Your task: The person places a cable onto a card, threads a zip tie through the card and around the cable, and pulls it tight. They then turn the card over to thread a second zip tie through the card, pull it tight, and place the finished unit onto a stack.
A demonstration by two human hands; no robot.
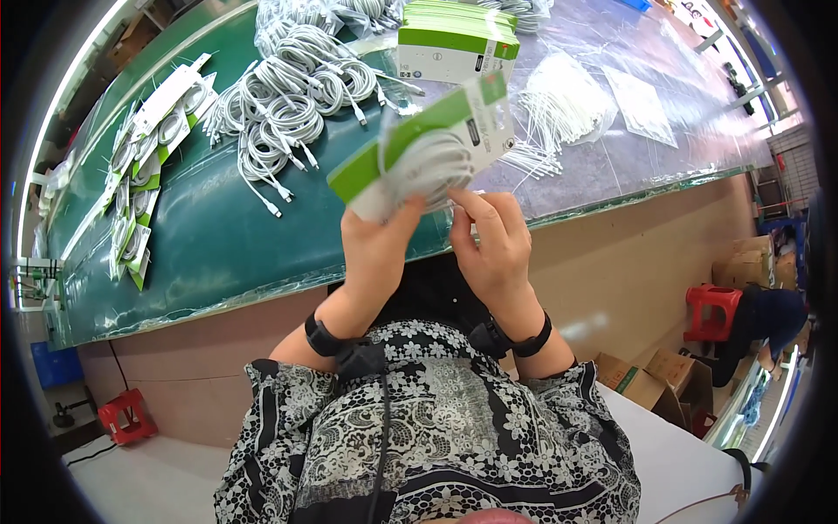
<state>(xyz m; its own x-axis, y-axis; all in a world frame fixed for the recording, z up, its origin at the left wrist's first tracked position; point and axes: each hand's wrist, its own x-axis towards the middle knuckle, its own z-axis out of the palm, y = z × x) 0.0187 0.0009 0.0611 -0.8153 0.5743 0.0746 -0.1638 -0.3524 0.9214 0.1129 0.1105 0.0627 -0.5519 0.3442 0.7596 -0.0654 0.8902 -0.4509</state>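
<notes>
Tilted above the table's front edge is a green and white packaging card (489, 100) with a coiled white cable (428, 166) lying against its face. My left hand (374, 249) grips the card and coil at their lower side, thumb over the cable. At the coil's lower right is my right hand (496, 244), its index finger and thumb drawn together close to the cable. Whatever sits between those fingertips is too small and blurred to make out. Behind the card stands a stack of similar green and white cards (454, 52).
Loose coiled white cables (292, 96) are heaped left of the card stack. Cards with cables attached (144, 179) lie piled at the far left. White cable ties (559, 105) spill from a clear bag on the right, beside a flat clear packet (640, 105).
</notes>
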